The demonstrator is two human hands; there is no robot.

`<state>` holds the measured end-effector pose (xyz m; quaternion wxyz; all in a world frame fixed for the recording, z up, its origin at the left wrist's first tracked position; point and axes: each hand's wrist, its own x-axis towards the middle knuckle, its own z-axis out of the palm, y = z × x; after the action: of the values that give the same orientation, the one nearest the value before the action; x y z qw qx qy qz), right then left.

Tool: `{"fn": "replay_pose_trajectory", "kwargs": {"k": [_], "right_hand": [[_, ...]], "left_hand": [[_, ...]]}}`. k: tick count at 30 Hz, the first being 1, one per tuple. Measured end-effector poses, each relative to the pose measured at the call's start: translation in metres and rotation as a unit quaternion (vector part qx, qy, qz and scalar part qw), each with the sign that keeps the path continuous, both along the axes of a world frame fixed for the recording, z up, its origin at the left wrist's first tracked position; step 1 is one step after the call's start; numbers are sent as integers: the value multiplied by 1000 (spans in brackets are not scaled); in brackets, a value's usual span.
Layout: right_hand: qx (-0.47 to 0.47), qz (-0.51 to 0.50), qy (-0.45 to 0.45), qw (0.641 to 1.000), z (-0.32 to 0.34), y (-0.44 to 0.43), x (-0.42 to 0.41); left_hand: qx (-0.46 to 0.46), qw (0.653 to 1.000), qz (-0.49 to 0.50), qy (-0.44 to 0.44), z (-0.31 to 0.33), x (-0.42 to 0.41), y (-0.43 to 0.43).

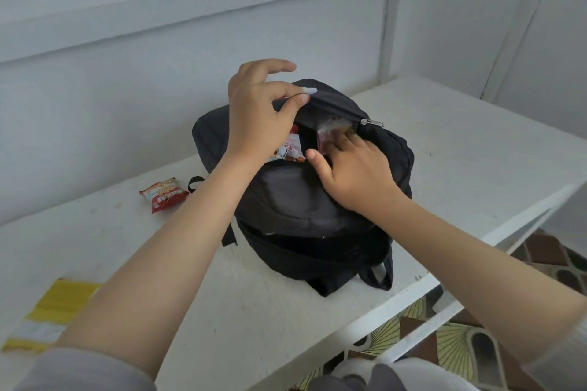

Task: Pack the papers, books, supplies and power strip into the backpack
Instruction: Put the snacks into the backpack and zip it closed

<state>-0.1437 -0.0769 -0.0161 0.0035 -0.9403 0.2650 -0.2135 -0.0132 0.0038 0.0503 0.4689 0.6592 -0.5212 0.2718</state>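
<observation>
A black backpack (305, 209) lies on the white table (476, 143) with its top pocket unzipped. My left hand (257, 114) pinches the pocket's upper flap and holds it up. My right hand (352, 171) reaches into the opening, its fingertips on a red and white packet (333, 130) inside; I cannot tell whether they grip it. Another snack packet (290, 151) sticks out of the pocket under my left wrist. The zipper pull (371, 122) sits at the pocket's right end.
A red snack packet (163, 194) lies on the table left of the backpack. A yellow and white packet (50, 314) lies near the front left edge. A white wall stands behind, and patterned floor tiles (460, 340) show below the table's right edge.
</observation>
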Motion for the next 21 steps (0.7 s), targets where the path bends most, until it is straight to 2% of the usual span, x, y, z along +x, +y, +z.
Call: {"fn": "replay_pose_trajectory", "kwargs": {"k": [2, 4, 7, 10, 12, 15, 18, 21], "right_hand": [[2, 3, -22, 1000, -1, -2, -4], [24, 49, -45, 997, -2, -7, -10], [97, 134, -163, 973, -1, -11, -25], [99, 156, -287, 940, 10, -16, -31], [92, 144, -314, 934, 21, -21, -24], [85, 118, -248, 958, 36, -36, 0], [61, 128, -123, 982, 47, -50, 33], [60, 153, 6, 986, 56, -52, 61]], "left_hand": [[5, 1000, -3, -7, -1, -1, 1], [14, 1000, 1, -20, -2, 0, 3], [40, 999, 0, -26, -9, 0, 9], [78, 997, -14, -14, -20, 1, 18], [105, 994, -13, -13, -30, 1, 26], [127, 992, -8, 1, -43, 0, 41], [155, 988, 2, 14, -52, -2, 55], [168, 985, 9, 34, -58, -5, 63]]}}
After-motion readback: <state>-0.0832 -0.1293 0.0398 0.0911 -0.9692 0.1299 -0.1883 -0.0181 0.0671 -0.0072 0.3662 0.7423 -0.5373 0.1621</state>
